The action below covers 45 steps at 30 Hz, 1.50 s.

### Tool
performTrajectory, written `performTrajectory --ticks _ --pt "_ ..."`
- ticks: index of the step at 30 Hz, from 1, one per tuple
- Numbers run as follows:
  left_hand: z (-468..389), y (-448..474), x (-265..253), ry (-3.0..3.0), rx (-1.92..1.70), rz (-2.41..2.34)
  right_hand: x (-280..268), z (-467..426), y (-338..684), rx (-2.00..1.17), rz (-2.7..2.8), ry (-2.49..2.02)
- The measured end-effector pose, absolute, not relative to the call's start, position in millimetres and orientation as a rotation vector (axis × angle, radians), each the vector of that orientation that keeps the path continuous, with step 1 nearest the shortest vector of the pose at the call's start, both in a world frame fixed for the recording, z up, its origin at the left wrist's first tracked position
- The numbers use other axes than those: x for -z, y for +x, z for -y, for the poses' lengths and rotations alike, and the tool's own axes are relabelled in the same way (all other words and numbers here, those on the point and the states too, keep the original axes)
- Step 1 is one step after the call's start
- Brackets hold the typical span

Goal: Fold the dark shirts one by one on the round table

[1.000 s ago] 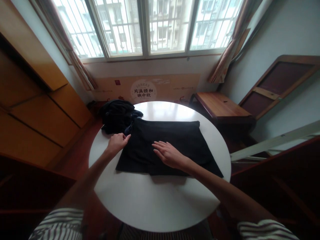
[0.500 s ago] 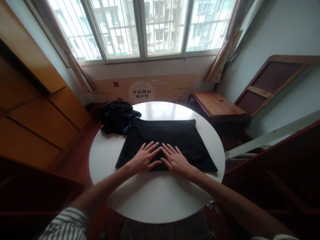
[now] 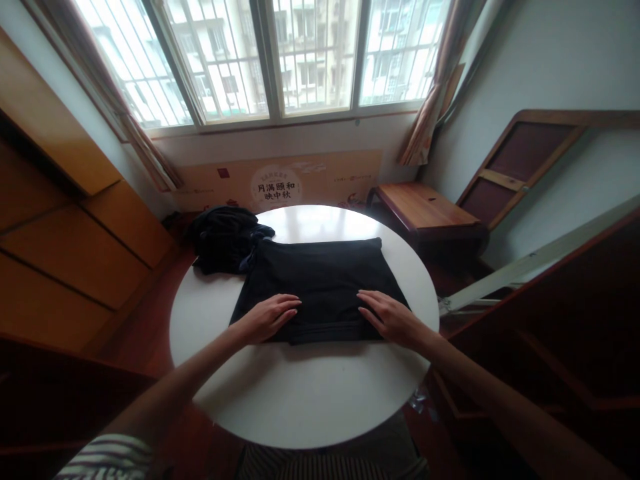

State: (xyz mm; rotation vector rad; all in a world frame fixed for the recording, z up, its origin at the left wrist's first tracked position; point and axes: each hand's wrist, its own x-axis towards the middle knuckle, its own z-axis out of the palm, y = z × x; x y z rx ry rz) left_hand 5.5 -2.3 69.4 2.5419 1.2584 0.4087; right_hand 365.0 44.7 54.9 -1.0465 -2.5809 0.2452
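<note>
A black garment [image 3: 320,273] lies flat on the round white table [image 3: 310,393]; its exact kind does not show. A narrow folded strip runs along its near edge. My left hand [image 3: 270,315] rests on the garment's near left part, fingers stretched out and close together. On the near right part lies my right hand [image 3: 387,319], its fingers extended and slightly apart. Bare cloth shows between the two hands. Some of the fingertips' undersides are hidden.
A heap of dark clothes [image 3: 225,237] sits at the table's back left, touching the garment. Behind stands a low wooden stool or small table [image 3: 430,205] at the right. Orange-brown cabinets [image 3: 65,260] line the left, and a barred window [image 3: 310,53] is ahead.
My hands have moved apart from the middle of the garment toward its left and right sides. The near edge now shows a folded strip. The view has shifted slightly.
</note>
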Motion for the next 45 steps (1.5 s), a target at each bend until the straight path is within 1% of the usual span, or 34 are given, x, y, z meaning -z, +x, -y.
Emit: performTrajectory --ticks 4,7,9,15,20,23,26,28,30,33,38,45 --pt "2.1 -18.6 -75.1 2.770 -0.381 -1.064 -58.6 -50.4 398.8 -0.129 2.660 -0.807" --pt "2.2 -34.9 -70.9 2.928 -0.354 -1.016 -55.1 -56.5 413.6 0.032 2.711 -0.848" --pt "2.3 -40.8 -69.1 2.981 -0.327 -0.987 -54.9 -58.6 416.6 0.084 2.756 -0.874" --pt "5.9 -51.7 -69.8 3.013 -0.369 -0.975 -58.9 -58.6 421.4 0.000 2.814 -0.765" --pt "8.0 -53.3 -71.3 3.079 -0.369 -0.961 -58.8 -65.2 426.8 -0.064 2.764 -0.829" --pt "5.8 -21.5 -80.8 2.934 -0.553 -1.037 -68.3 -81.1 420.9 -0.167 2.539 -1.058" --pt "-0.3 43.8 -93.8 2.802 -0.638 -1.099 -82.2 -114.7 407.7 -0.363 2.315 -1.405" --pt "-5.8 96.3 -99.8 2.824 -0.530 -1.056 -87.7 -143.3 396.8 -0.416 2.201 -1.637" --pt "-11.4 144.8 -101.0 2.895 -0.313 -0.990 -87.5 -170.5 386.5 -0.358 2.077 -1.826" --pt "-18.8 194.6 -93.6 2.939 -0.083 -1.017 -79.2 -200.6 375.2 -0.334 1.959 -1.986" --pt "-24.2 215.6 -73.9 2.950 0.007 -1.138 -65.5 -223.3 369.6 -0.439 1.801 -2.070" --pt "-22.6 212.0 -61.7 3.122 0.006 -0.901 -60.7 -234.6 367.0 -0.451 1.718 -2.083"
